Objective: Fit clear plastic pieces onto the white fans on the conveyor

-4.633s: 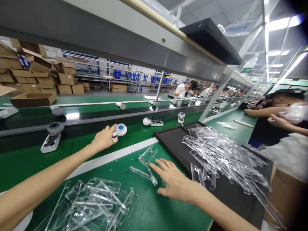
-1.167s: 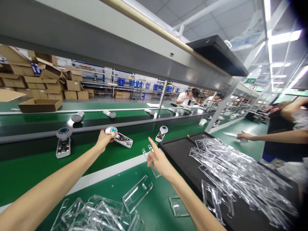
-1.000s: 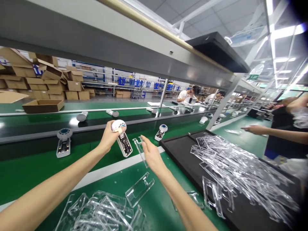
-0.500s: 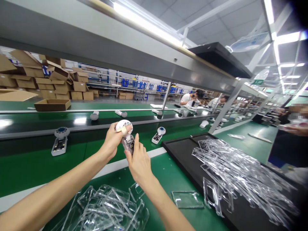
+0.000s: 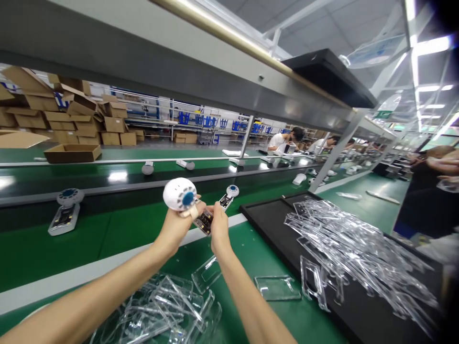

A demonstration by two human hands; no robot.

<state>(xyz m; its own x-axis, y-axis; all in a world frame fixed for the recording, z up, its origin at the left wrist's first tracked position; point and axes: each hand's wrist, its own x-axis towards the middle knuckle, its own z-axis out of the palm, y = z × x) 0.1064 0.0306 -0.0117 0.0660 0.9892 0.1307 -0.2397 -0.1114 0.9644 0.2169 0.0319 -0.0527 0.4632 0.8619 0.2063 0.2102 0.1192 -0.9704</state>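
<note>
A white device with a round head and blue centre [image 5: 180,195] is held up between my hands, its open body showing a dark circuit board. My left hand [image 5: 181,222] is closed round the neck, with a pale wrap on one finger. My right hand [image 5: 220,228] grips the right side of the body. Just behind it, a similar device [image 5: 229,195] lies on the green surface. Another open device [image 5: 66,210] rests at the left. Below my forearms is a pile of clear plastic covers [image 5: 168,306].
A black tray [image 5: 272,239] at the right holds many clear covers [image 5: 344,243]. One loose clear cover [image 5: 278,288] lies beside it. A metal beam [image 5: 215,71] crosses overhead. More devices lie on the line behind. People sit farther back; a person's hand [image 5: 446,165] shows at far right.
The held device has turned, so its blue centre now shows, and it appears larger. My right hand has moved slightly right and up. The devices on the line have shifted in view.
</note>
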